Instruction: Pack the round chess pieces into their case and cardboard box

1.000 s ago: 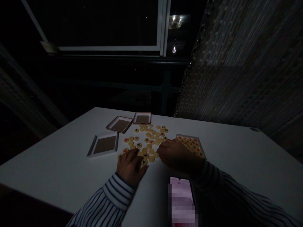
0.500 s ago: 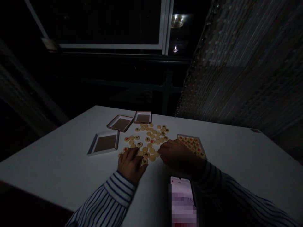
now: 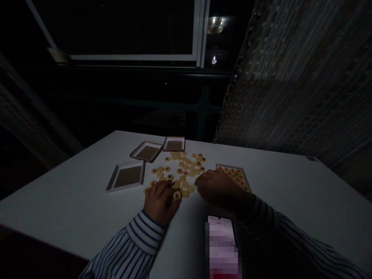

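Left hand [image 3: 159,202] crept forward, fingers [image 3: 167,186] pinching disc [image 3: 177,195], right hand [image 3: 218,190] grip unclear, beside disc-filled tray [image 3: 231,167].

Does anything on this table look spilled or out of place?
Yes. The round cream game pieces lie scattered loose on the white table, unlike the neat rows in the shallow tray at the right.

My left hand [image 3: 161,201] lies palm down at the near left edge of the round pieces [image 3: 186,168]. Its fingers reach forward onto them and the thumb points right against one piece, though I cannot tell whether I pinch it. My right hand [image 3: 219,189] rests palm down at their near right edge, fingers loosely curled, dim in shadow. My left forearm [image 3: 130,248] and right forearm [image 3: 290,244] run back from the pieces, wrists well apart.
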Motion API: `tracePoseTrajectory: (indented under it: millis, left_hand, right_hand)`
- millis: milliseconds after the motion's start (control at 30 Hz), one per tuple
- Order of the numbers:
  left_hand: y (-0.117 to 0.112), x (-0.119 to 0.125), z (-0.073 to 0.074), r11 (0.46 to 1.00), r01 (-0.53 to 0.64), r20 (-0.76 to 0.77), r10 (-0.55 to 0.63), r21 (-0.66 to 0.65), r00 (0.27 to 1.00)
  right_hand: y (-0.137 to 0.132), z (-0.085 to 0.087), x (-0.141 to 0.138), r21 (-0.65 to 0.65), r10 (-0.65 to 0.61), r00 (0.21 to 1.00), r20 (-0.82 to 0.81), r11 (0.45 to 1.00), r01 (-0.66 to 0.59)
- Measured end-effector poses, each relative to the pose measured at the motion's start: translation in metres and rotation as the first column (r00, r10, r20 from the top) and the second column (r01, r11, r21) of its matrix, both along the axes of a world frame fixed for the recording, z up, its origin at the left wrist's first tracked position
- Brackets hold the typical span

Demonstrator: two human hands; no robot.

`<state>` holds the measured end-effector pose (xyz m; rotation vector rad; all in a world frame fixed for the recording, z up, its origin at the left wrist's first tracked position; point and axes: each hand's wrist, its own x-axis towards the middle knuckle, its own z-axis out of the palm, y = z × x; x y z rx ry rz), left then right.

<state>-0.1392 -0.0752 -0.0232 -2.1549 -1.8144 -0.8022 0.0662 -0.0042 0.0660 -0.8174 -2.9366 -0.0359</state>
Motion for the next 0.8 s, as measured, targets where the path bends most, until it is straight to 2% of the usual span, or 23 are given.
tracePoseTrajectory:
  millis: [300,533,633,800]
  left_hand:
    - [0.006,0.015,0.024,0.993,0.119,0.178,-0.117,0.001,0.977]
    - [0.013,0.028,0.039,0.996,0.086,0.321,-0.076,-0.017,0.944]
    - [0.017,0.032,0.041,0.996,0.079,0.369,-0.055,-0.050,0.928]
    - [0.025,0.041,0.039,0.999,0.031,0.485,-0.021,-0.014,0.874]
  right_hand:
    - [0.009,0.007,0.014,-0.042,-0.061,0.995,-0.074,0.997,0.058]
    - [0.017,0.017,0.028,-0.062,-0.129,0.983,-0.129,0.991,0.122]
    - [0.020,0.019,0.034,-0.063,-0.157,0.974,-0.164,0.987,0.148]
    - [0.025,0.019,0.041,-0.072,-0.180,0.964,-0.198,0.983,0.169]
